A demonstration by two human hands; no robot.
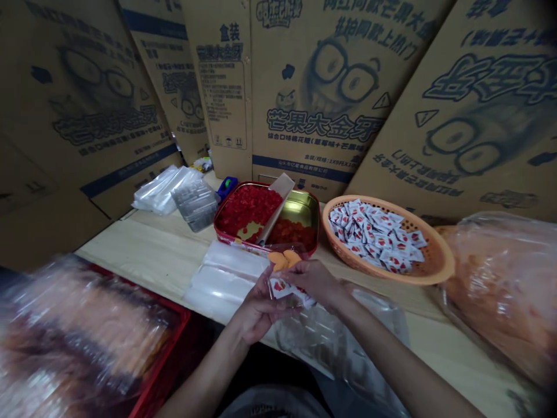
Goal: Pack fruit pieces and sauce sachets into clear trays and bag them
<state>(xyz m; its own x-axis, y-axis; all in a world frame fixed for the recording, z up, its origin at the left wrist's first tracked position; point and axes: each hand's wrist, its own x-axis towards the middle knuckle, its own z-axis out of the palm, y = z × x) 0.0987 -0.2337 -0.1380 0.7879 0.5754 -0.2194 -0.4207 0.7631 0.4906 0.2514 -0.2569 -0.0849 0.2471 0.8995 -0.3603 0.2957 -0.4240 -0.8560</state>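
Observation:
In front of the tin, my left hand [257, 307] grips the side of a small clear plastic pack [273, 285]. Orange rounded pieces [284, 259] show at its top, with white sachets printed in red [281, 288] below them. My right hand [317, 281] is closed at the other side of the pack, its fingertips bent against it and partly hidden. Just beyond my hands stands a red-rimmed tin [314, 202], split by a pale divider [278, 200]. Red pieces [248, 204] fill much of its left half, and orange-red pieces [287, 231] lie in the right.
An orange plastic basket [439, 261] of sachets is right of the tin. Clear bags [228, 273] lie on the table [143, 241], with clear trays [195, 200] and a blue tape dispenser [227, 187] behind. A red crate [167, 342] holds wrapped packs. Cardboard boxes [304, 145] wall the back.

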